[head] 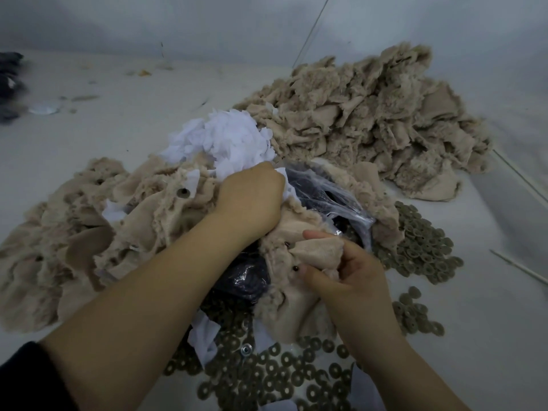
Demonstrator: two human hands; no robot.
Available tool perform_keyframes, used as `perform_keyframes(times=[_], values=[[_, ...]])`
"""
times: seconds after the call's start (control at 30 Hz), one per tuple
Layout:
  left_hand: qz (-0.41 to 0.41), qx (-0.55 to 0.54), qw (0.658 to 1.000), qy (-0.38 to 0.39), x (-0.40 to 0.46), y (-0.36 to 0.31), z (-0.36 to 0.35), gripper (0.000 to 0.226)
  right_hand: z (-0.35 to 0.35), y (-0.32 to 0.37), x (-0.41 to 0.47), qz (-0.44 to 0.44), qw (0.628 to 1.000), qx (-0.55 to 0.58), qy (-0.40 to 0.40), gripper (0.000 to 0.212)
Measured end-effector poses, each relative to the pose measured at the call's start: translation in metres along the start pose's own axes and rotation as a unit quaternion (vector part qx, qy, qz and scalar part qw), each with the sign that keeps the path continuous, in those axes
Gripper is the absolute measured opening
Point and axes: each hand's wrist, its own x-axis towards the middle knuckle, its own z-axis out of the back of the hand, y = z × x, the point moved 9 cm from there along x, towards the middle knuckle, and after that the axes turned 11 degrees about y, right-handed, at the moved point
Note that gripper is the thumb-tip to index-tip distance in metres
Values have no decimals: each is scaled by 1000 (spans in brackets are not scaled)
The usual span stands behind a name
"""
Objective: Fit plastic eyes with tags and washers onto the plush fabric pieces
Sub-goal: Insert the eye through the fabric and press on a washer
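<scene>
My right hand (350, 280) grips a beige plush fabric piece (317, 250) near the middle of the table, with two small dark plastic eyes (295, 270) set in it beside my thumb. My left hand (252, 200) reaches forward with curled fingers into a heap of white tags (228, 137) and pinches one. A clear plastic bag of dark eyes (323, 194) lies between my hands. Several brown washers (281, 378) are scattered in front of me and to the right.
A large heap of beige plush pieces (370, 120) lies at the back right. Another heap, some with washers fitted (89, 221), lies at the left. Thin sticks (519, 265) lie at the right. A dark bundle (9, 84) sits far left.
</scene>
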Motion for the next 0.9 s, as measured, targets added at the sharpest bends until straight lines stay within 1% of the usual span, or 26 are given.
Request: perform_keyframes(times=[0.13, 0.27, 0.3, 0.37, 0.47, 0.53, 0.6, 0.7, 0.77, 0.83, 0.9], values=[[-35, -116, 993, -11, -7, 4, 6, 13, 1, -3, 2, -12, 1000, 1, -4, 34], [-22, -155, 988, -5, -9, 10, 2, 19, -2, -2, 5, -16, 1000, -8, -2, 34], [-12, -152, 988, -10, -9, 11, 1, 23, -2, -3, 5, -15, 1000, -12, -2, 34], [9, -112, 993, -22, -6, 10, 1, 33, -3, -3, 5, -12, 1000, -20, -6, 34], [49, -57, 997, -33, -2, 9, 0, 32, -3, -2, 5, -9, 999, -32, -10, 35], [54, -65, 996, -31, -2, 7, -2, 38, -3, -5, 6, -18, 999, -27, -12, 36], [20, -98, 994, -35, -8, -1, -1, 36, -3, -8, 6, -30, 999, -21, -14, 38], [-37, -161, 985, -42, -24, -10, 3, 22, -3, -6, 7, -25, 999, -32, -11, 39], [-64, -195, 976, -71, -34, -11, 9, 16, -4, -3, 8, -16, 999, -46, -8, 39], [-99, -220, 964, -116, -46, -15, 19, 17, -4, -3, 8, -11, 999, -49, -4, 42], [-111, -253, 949, -153, -54, -14, 24, 18, -4, -2, 9, -8, 999, -51, 0, 43]])
